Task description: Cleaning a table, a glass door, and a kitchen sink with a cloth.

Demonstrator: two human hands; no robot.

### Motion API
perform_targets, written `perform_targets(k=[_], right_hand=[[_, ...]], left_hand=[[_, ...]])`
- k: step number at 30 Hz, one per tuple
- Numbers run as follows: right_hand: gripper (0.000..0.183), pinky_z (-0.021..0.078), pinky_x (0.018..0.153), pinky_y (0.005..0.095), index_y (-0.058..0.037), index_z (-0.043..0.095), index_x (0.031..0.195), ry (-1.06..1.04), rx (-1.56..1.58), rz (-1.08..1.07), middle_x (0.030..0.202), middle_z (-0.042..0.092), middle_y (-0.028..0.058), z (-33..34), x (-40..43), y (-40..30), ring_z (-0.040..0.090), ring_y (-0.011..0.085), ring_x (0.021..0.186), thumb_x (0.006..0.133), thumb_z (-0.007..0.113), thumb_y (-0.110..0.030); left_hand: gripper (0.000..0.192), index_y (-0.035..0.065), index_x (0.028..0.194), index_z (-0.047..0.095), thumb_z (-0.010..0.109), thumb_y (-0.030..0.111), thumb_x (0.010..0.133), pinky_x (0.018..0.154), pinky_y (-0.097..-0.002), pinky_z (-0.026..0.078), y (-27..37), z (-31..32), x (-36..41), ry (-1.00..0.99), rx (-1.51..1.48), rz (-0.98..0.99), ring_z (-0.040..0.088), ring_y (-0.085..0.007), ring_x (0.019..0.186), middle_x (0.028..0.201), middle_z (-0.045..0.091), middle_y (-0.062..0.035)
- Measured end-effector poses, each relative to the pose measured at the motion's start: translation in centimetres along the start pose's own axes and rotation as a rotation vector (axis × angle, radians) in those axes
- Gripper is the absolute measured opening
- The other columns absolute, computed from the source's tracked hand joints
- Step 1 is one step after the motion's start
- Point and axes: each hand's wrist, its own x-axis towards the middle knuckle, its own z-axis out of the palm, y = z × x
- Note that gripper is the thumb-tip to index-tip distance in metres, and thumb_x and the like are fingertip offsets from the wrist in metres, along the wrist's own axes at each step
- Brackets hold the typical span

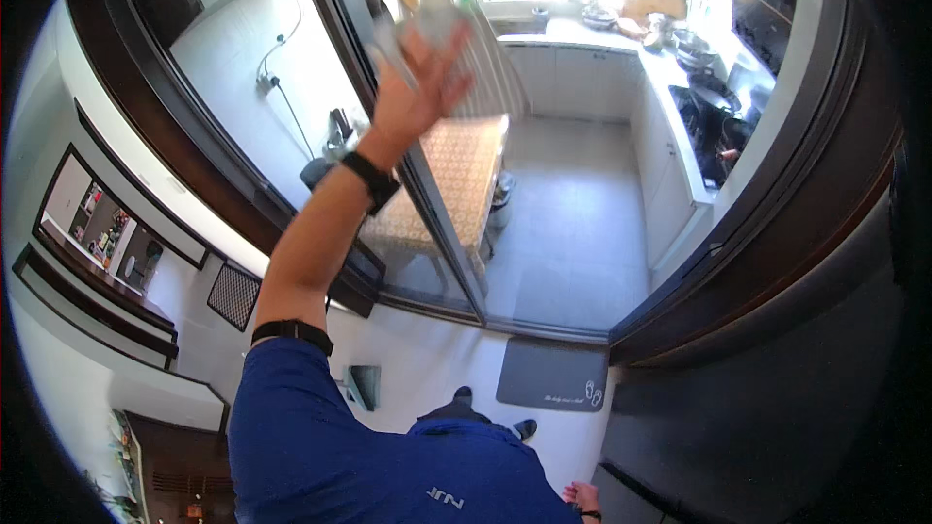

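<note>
My left hand [426,76] is raised high before the sliding glass door [460,262], with its fingers blurred by motion and partly spread. A pale, blurred thing [437,18] shows at the fingertips; whether the hand holds it cannot be made out. A black band [371,180] circles the left wrist. Low at the bottom edge, my right hand [585,496] hangs beside my body, near the dark panel on the right. Its fingers are small and partly curled, with nothing plainly seen in them.
A grey floor mat [553,375] lies before the doorway. A dustpan [364,387] stands on the floor left of my feet. Beyond the door are a table with a patterned cloth [459,153], a kitchen counter [655,80] and a stove [710,131] with cookware.
</note>
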Motion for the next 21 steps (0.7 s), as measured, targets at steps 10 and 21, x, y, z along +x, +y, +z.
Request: perform_targets(k=[10, 21], right_hand=[[0.015, 0.0476, 0.048, 0.0328, -0.0024, 0.061, 0.093, 0.078, -0.247, -0.096, 0.078, 0.066, 0.0118, 11.6, -10.8, -6.1, 0.063, 0.0198, 0.060, 0.090, 0.055, -0.016], [0.022, 0.0511, 0.049, 0.0304, -0.0024, 0.067, 0.094, 0.136, -0.252, -0.076, 0.081, 0.070, 0.0098, 14.0, -12.7, -2.5, 0.065, 0.0166, 0.060, 0.087, 0.060, -0.022]], left_hand=[[0.059, 0.0037, 0.130, 0.051, 0.063, 0.018, 0.074, 0.098, -0.0641, 0.035, 8.3, 6.3, -10.4, -0.282, -0.120, -0.082, 0.035, -0.0308, 0.140, 0.148, 0.038, -0.0175], [0.023, 0.0062, 0.106, 0.059, 0.062, 0.021, 0.088, 0.089, -0.0494, 0.046, 11.0, 8.4, -17.1, -0.468, -0.868, -0.064, 0.057, -0.0377, 0.101, 0.104, 0.060, -0.0196]])
